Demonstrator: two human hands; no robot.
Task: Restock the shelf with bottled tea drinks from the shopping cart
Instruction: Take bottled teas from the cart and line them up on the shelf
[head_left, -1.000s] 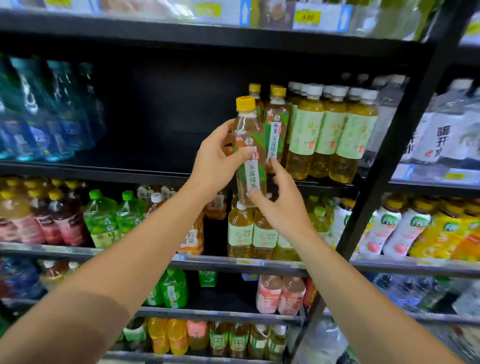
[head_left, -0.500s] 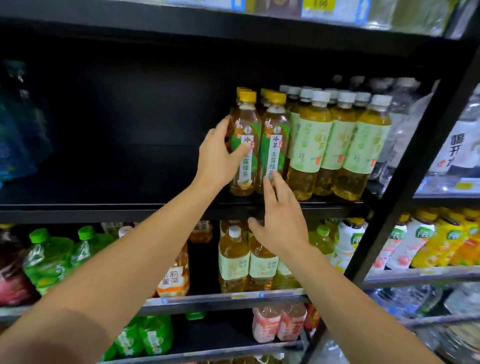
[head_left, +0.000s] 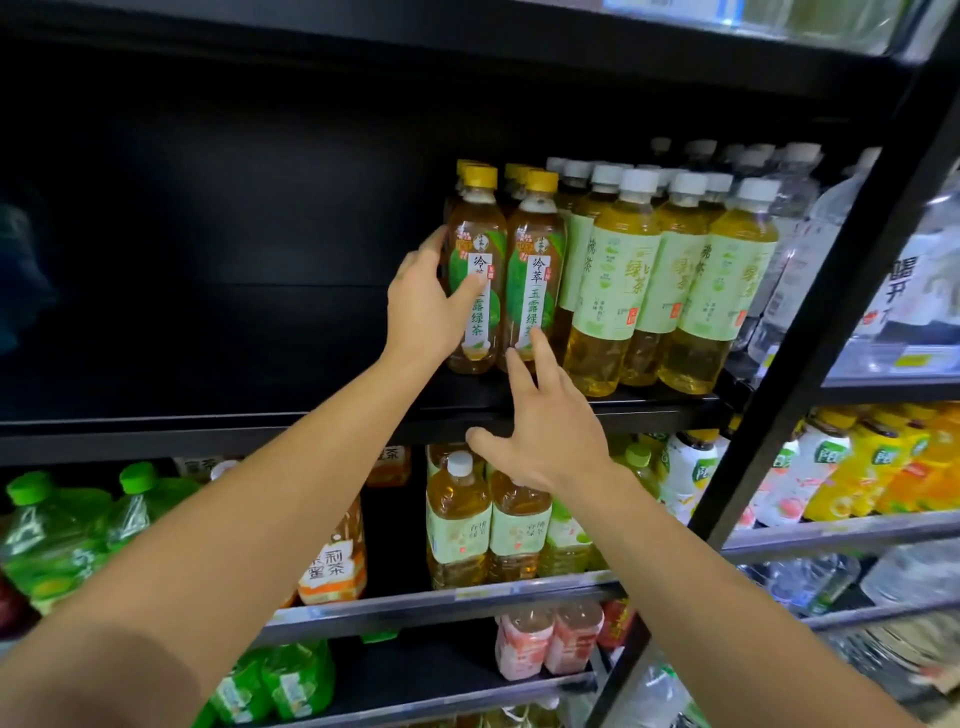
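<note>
since a moment ago the yellow-capped tea bottle (head_left: 475, 270) has gone from mid-air onto the black shelf (head_left: 260, 415), and it now stands upright at the front of its row. the left hand (head_left: 423, 306) is wrapped round the bottle's left side, thumb across the label and fingers curled behind it, so it has a real hold on it. the right hand (head_left: 550, 431) holds nothing; its fingers are spread and fairly straight, the fingertips (head_left: 535, 340) touching the bottom of the neighbouring yellow-capped bottle (head_left: 535, 280), which stands just right of the held bottle, touching it. more yellow caps show behind both of them.

right of that pair stands a block of white-capped green tea bottles (head_left: 639, 280) with pale green labels, several rows deep. further right of the held bottle, past the black upright post (head_left: 831, 312), are clear water bottles (head_left: 914, 280). left of the held bottle the black shelf runs off dark.

below the held bottle, on the next shelf down, are more pale-labelled tea bottles (head_left: 483, 519). down to the left of it are an orange-labelled bottle (head_left: 332, 561) and green-capped bottles (head_left: 62, 535), and down to the right yellow and peach drinks (head_left: 857, 462). lower again sit pink bottles (head_left: 545, 639).
</note>
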